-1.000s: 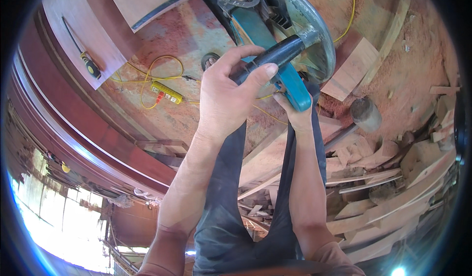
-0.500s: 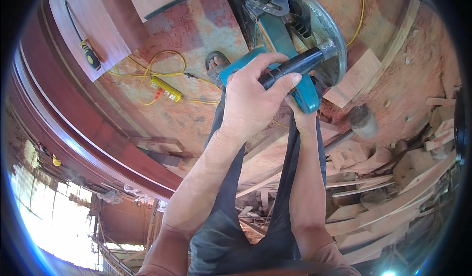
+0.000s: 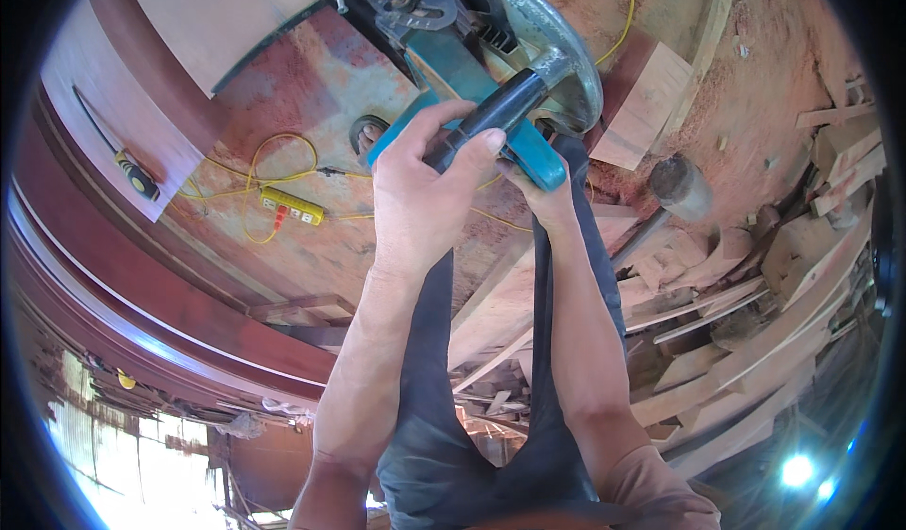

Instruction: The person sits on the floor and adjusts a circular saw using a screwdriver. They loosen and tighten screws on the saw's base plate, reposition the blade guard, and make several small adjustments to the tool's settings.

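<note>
The teal circular saw (image 3: pixel 458 66) has swung slightly left above the floor (image 3: pixel 736 86), control intact: left hand (image 3: pixel 415 190) keeps its fingers curled round the black handle (image 3: pixel 502 103); right hand (image 3: pixel 552 204) clasps the rear grip (image 3: pixel 538 155), fingertips largely hidden.

A teal plastic saw body (image 3: pixel 451 66) is looking smooth.
Its curved grey metal guard (image 3: pixel 572 47) is looking mottled; its black cylindrical handle (image 3: pixel 505 102) is shining; pale wooden offcuts (image 3: pixel 736 368) are looking matt.

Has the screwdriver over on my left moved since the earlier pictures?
No: the screwdriver lies in the same place on the pale board; only the view has shifted.
</note>
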{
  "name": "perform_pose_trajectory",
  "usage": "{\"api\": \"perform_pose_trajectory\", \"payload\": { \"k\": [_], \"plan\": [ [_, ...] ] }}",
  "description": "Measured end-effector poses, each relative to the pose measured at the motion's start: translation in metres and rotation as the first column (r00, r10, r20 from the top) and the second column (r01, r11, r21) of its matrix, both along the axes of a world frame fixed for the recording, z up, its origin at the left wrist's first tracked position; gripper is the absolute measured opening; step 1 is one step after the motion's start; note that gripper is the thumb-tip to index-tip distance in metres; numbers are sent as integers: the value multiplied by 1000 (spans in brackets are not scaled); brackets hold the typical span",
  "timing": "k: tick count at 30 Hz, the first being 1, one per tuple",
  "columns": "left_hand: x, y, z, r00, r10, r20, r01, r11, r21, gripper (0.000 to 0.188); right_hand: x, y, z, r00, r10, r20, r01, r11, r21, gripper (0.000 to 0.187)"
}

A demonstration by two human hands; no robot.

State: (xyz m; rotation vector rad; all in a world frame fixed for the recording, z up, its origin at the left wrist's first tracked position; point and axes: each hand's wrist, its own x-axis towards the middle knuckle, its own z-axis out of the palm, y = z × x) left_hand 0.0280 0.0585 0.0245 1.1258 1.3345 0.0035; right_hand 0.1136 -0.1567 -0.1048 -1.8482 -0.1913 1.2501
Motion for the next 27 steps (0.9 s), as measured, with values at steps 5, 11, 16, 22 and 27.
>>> {"api": "perform_pose_trajectory", "payload": {
  "k": [5,11,16,22,27],
  "plan": [
    [10,30,8,878,-445,-177,441,895,-64,49,1,4,10,1000,-8,-2,8,1000,-9,37],
    [30,37,3,731,-620,-283,656,753,44,46,-1,5,19,998,51,40,-50,998,-34,38],
    [3,14,21,719,-619,-317,669,740,69,40,-40,-21,35,992,-25,127,18,998,55,37],
    [-39,-36,51,714,-642,-279,685,722,93,33,-91,-58,61,985,-157,65,148,981,125,45],
    [-53,-57,63,720,-605,-340,666,740,93,28,-98,-73,71,961,-193,-201,215,972,98,51]
  ]
}}
